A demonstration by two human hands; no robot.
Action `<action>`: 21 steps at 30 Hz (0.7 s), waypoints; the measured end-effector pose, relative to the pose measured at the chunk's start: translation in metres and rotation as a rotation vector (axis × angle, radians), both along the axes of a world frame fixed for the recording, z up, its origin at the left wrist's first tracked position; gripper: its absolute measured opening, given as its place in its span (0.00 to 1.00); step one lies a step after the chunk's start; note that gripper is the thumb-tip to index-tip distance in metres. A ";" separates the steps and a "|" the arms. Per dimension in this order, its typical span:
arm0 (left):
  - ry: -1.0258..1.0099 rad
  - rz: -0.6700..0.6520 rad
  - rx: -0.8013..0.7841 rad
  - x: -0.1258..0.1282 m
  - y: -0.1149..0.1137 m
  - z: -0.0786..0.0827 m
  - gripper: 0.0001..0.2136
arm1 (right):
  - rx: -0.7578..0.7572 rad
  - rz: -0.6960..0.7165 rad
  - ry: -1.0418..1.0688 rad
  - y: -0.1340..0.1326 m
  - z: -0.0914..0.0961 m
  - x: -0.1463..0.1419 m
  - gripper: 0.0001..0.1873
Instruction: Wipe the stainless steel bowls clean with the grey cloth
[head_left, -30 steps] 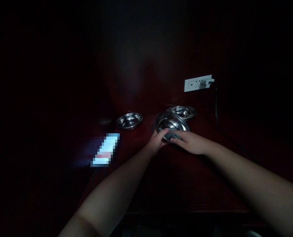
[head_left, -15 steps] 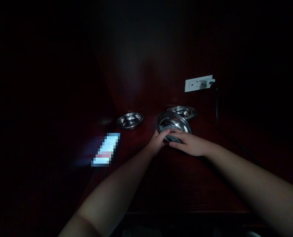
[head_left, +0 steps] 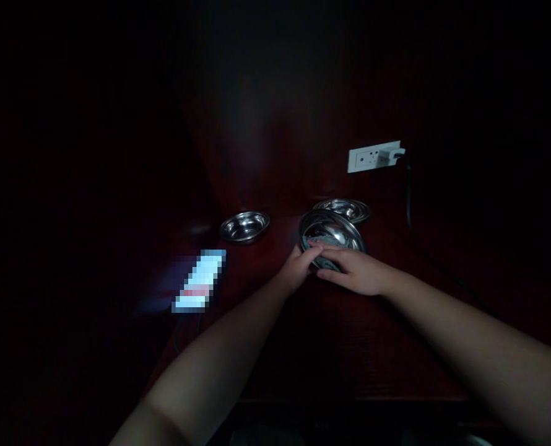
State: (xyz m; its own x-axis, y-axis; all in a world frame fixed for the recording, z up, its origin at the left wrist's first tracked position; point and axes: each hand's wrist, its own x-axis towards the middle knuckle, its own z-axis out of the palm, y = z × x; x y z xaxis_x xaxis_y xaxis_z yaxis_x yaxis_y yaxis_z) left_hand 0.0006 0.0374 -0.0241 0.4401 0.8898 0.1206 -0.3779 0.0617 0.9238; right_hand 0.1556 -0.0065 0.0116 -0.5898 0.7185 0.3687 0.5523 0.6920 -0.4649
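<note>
Cloth has slid deeper into the tilted bowl, which sits slightly further right than before. Left hand curls on the bowl's near rim. Right hand, just right, pinches the cloth between thumb and fingers. Phone well left, pixelated. Second bowl left; third bowl behind, part hidden. Table edges lost in dark. Socket beyond.

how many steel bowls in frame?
3: left bowl stands alone; held bowl in left hand, right hand on it; rear bowl just behind. Darkness may hide more.
</note>
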 end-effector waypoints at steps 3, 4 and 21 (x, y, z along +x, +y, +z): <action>0.012 0.010 -0.005 0.000 -0.001 0.002 0.18 | 0.009 0.017 0.019 0.001 -0.001 0.001 0.28; 0.011 0.006 -0.007 0.001 -0.002 0.002 0.18 | 0.006 0.022 0.021 0.001 -0.001 0.001 0.29; 0.020 -0.017 -0.035 0.000 0.000 0.002 0.19 | -0.064 0.005 -0.021 0.003 -0.005 0.004 0.29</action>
